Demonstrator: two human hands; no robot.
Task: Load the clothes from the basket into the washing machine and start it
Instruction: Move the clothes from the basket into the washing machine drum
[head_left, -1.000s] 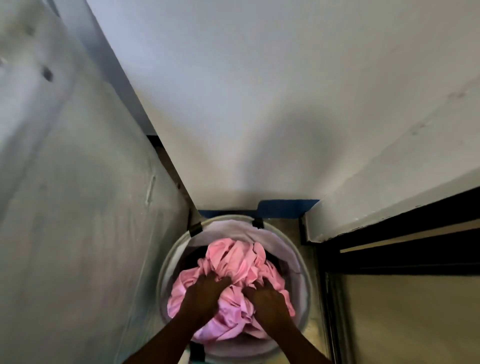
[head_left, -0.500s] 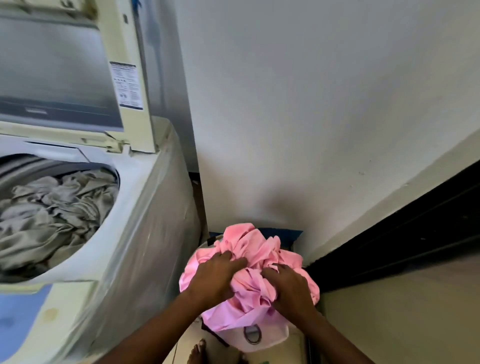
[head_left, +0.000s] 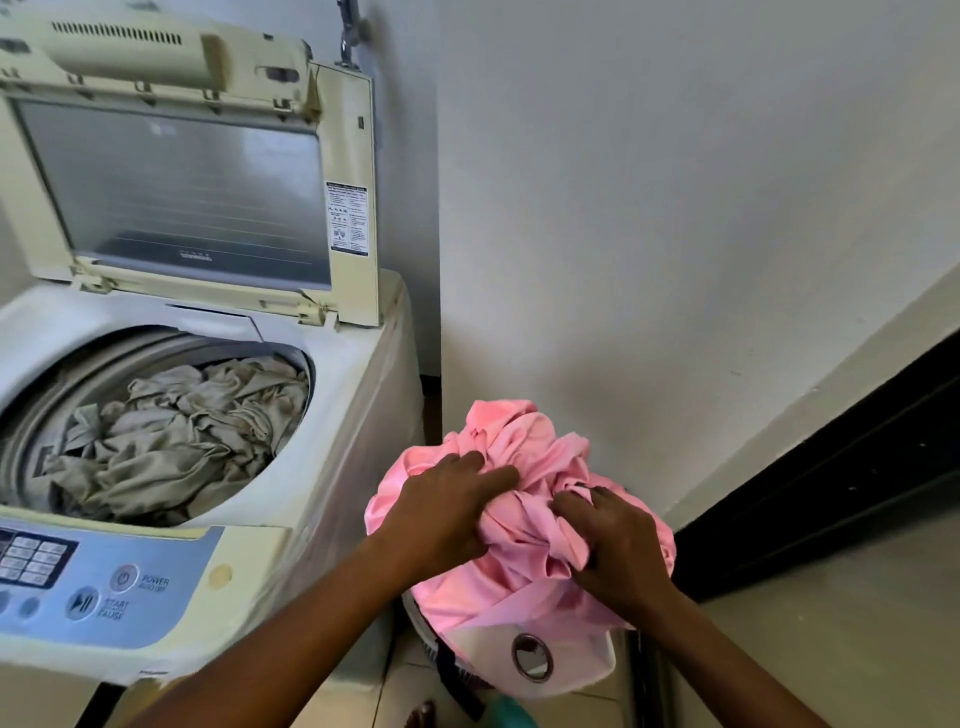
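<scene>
Fingers of the left hand and right hand clutch the pink bundle, now lifted from the basket (washer open, part-filled): ready to swing across.

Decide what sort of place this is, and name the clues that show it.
Probably a home laundry corner: a top-loading washing machine with beige clothes inside, and the left hand and right hand gripping pink clothes above a laundry basket.

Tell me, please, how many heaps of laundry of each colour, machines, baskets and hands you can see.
Pink heap: 1
Beige heap: 1
Washing machine: 1
Basket: 1
Hands, left hand and right hand: 2
Total: 6
</scene>
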